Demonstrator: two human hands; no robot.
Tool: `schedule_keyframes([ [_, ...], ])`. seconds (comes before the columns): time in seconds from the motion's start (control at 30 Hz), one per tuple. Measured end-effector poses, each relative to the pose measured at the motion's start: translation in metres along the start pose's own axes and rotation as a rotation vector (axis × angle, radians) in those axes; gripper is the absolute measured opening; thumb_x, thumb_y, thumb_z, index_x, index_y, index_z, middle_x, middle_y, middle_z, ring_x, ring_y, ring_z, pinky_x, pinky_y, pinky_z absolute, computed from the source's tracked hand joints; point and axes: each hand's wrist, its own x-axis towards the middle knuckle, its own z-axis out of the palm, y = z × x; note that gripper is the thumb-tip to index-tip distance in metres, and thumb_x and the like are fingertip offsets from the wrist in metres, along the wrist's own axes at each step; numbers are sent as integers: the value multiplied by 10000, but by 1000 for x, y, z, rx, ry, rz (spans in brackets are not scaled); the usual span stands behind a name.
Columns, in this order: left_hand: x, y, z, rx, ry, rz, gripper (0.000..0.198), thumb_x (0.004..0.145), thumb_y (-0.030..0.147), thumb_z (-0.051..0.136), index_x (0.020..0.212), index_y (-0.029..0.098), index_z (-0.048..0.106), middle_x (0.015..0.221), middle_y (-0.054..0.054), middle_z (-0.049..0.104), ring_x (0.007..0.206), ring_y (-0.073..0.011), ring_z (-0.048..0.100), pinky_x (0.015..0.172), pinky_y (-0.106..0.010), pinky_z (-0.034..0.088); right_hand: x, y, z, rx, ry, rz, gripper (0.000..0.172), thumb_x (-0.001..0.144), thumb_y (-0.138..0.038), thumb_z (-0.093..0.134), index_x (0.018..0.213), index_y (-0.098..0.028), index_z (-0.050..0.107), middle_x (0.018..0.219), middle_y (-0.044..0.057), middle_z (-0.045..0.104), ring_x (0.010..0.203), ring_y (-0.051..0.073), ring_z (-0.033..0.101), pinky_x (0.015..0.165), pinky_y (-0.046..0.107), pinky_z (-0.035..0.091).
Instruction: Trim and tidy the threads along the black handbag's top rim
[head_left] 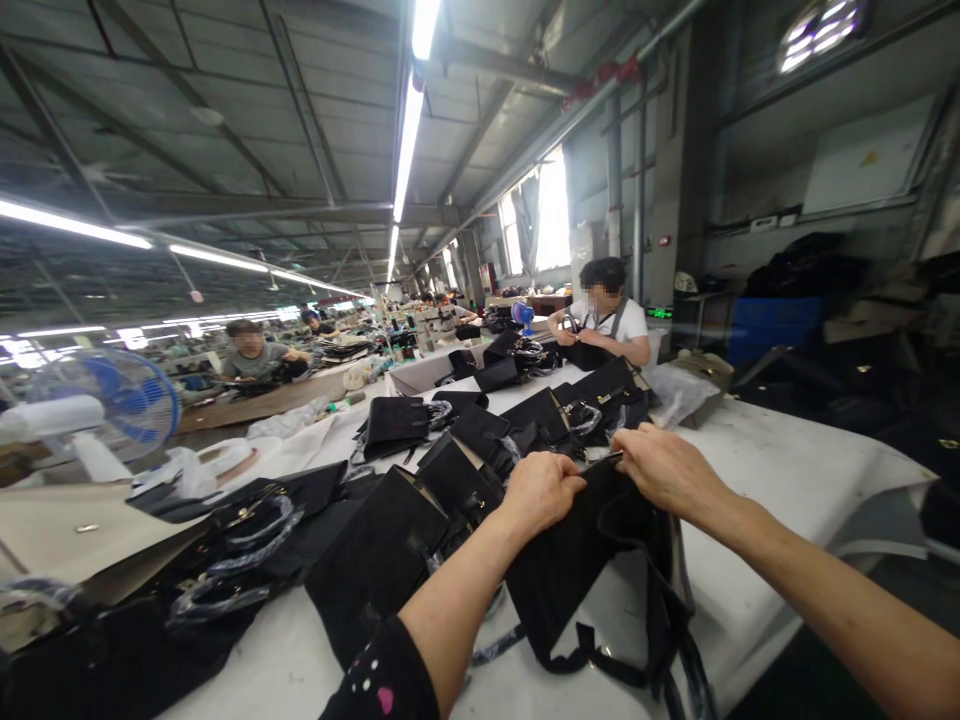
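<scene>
A black handbag (559,570) hangs between my two hands over the white-covered table. My left hand (544,490) is closed on its upper edge, fingers curled over the black material. At the top right corner of the same bag, my right hand (660,465) pinches the edge. Straps dangle from the bag's lower right side, and a plastic-wrapped handle (499,645) shows beneath it. Just left of my left hand lies another black bag (375,550), on its side. The far face of the held bag is hidden from me.
More black bags with plastic-wrapped handles (274,520) cover the table's left side. The white table (787,460) stretches right. Across it, a person (619,315) handles a bag. A blue fan (124,405) stands left; a blue bin (772,325) stands at the back right.
</scene>
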Motion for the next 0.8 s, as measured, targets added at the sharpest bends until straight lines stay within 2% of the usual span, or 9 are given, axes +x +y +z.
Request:
schedule_keyframes([
  [0.2, 0, 4, 0, 14, -14, -17, 166, 771, 305, 596, 797, 247, 749, 736, -36, 725, 699, -203, 640, 640, -285, 453, 3, 1, 1, -37, 5, -62, 161, 842, -188, 537, 930, -205, 671, 842, 59, 658, 862, 223, 548, 681, 304, 353],
  [0.37, 0, 5, -2, 41, -76, -50, 204, 786, 342, 567, 832, 253, 745, 772, -29, 726, 726, -192, 635, 665, -277, 463, 5, 4, 6, -53, -24, -86, 162, 851, -216, 543, 868, -222, 704, 855, 47, 672, 863, 218, 534, 712, 307, 356],
  [0.63, 0, 6, -3, 75, -100, -78, 228, 794, 360, 546, 862, 258, 738, 806, -24, 726, 765, -189, 634, 697, -275, 463, 7, 7, 8, -46, -3, -81, 157, 841, -218, 540, 809, -222, 694, 825, 38, 669, 841, 210, 527, 681, 310, 331],
  [0.8, 4, 8, -4, 87, -133, -73, 214, 777, 337, 542, 820, 246, 730, 762, -19, 710, 732, -181, 621, 648, -263, 442, 6, 5, 7, -42, -3, -72, 167, 828, -192, 526, 772, -220, 681, 809, 34, 662, 839, 206, 518, 666, 317, 305],
])
